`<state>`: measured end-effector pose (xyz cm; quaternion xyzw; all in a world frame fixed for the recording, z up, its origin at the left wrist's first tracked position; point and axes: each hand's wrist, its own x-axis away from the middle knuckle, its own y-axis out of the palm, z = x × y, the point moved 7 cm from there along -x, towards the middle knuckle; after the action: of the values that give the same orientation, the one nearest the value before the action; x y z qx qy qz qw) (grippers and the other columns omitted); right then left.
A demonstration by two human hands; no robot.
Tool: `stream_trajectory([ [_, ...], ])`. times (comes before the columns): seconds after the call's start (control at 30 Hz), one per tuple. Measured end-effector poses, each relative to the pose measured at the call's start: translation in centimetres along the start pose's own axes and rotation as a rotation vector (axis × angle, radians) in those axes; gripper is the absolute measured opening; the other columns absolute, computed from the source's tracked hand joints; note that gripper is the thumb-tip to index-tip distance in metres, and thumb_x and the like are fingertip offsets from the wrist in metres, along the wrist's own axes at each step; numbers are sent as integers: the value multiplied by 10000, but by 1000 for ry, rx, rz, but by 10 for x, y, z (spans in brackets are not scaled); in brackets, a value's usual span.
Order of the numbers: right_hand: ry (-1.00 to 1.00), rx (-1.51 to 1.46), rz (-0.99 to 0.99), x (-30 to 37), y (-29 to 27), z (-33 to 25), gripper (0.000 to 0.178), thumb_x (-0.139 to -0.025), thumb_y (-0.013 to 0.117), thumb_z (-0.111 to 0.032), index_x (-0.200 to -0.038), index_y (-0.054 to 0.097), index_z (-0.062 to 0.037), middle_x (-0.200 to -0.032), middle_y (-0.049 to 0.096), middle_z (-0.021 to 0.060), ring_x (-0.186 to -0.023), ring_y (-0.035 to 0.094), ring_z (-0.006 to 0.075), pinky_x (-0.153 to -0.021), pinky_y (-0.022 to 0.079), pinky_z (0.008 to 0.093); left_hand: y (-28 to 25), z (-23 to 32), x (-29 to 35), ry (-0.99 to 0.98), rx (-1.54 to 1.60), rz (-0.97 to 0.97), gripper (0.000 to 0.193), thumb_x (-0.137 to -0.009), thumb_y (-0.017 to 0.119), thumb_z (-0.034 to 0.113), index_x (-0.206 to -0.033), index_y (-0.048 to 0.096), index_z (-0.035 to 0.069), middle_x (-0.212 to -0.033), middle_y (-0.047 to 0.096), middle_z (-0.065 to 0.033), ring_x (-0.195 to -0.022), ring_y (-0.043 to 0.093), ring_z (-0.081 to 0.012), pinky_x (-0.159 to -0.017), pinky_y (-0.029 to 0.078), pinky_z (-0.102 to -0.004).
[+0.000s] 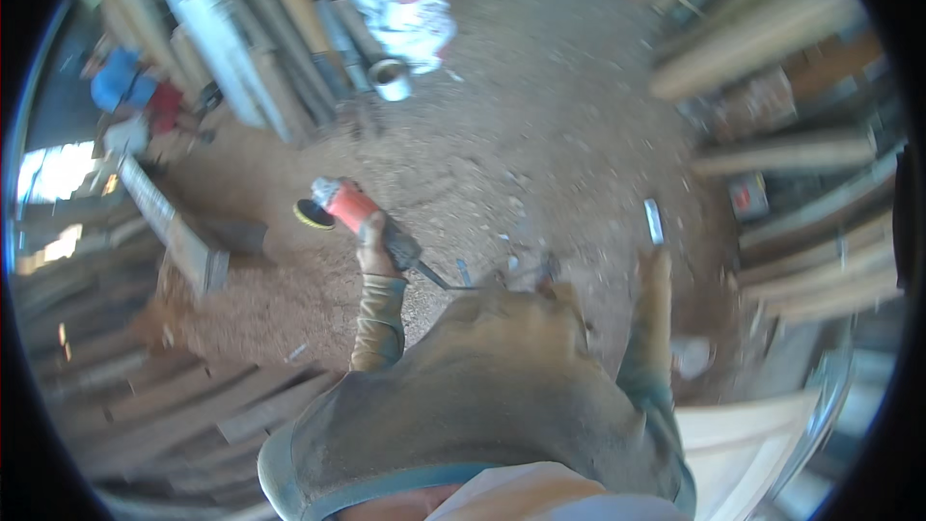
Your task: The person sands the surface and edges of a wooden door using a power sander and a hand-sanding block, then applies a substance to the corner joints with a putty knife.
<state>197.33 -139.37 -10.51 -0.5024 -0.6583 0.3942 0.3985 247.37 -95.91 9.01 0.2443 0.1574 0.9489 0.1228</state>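
Note:
My left hand [372, 243] is wrapped round the body of a red and grey angle grinder [354, 207]. A yellow-rimmed disc [313, 214] sits at the tool's far left end. From its rear a dark cord [431, 276] runs toward my waist. On the right, my right hand [653, 263] hangs low beside my body, and blur smears its fingers. Just beyond it shows a small pale oblong piece [654, 221]; I cannot tell whether the hand touches it or it lies on the floor.
Long timber boards [241, 48] lean at the far left, near a white sack [405, 10] and a pale tin [391, 80]. More planks [762, 48] are stacked along the right. A beam [174, 222] lies left of the grinder. A person in blue [122, 80] is at the left.

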Motion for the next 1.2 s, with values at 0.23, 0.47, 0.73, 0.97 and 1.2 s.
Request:
stream_trajectory([
  [0.23,-169,-12,-761,162,109,-32,353,-944,644,-304,-1170,637,-33,-829,679,137,-783,686,228,-720,560,422,-50,61,39,340,-217,200,415,-866,836,296,-1118,642,30,-898,678,-29,-772,652,-131,-701,553,-309],
  [0.47,556,-661,-849,128,204,25,261,-946,625,-254,-1031,618,-7,-761,637,147,-753,692,289,-658,583,466,-59,85,75,515,-372,329,534,-838,865,326,-1171,594,8,-943,682,-54,-782,657,-132,-717,563,-307],
  [0.73,351,-747,-691,60,194,-38,275,-982,626,-230,-1013,607,43,-781,627,123,-605,660,261,-495,562,394,-49,94,100,546,-532,366,565,-810,862,333,-1185,595,5,-951,674,-51,-829,645,-124,-731,550,-303],
  [0.97,533,-914,-736,97,213,35,290,-921,647,-258,-1028,646,11,-892,672,173,-747,682,303,-620,562,482,-25,83,110,470,-894,294,691,-737,898,408,-1206,578,14,-994,721,-149,-874,723,-235,-794,586,-388],
  [1.2,559,-817,-754,174,218,95,144,-944,660,-168,-978,577,-55,-716,578,74,-565,570,180,-448,422,372,7,66,113,612,-1077,-5,756,-714,907,406,-1286,568,48,-1084,733,-193,-1018,744,-352,-851,606,-434],
])
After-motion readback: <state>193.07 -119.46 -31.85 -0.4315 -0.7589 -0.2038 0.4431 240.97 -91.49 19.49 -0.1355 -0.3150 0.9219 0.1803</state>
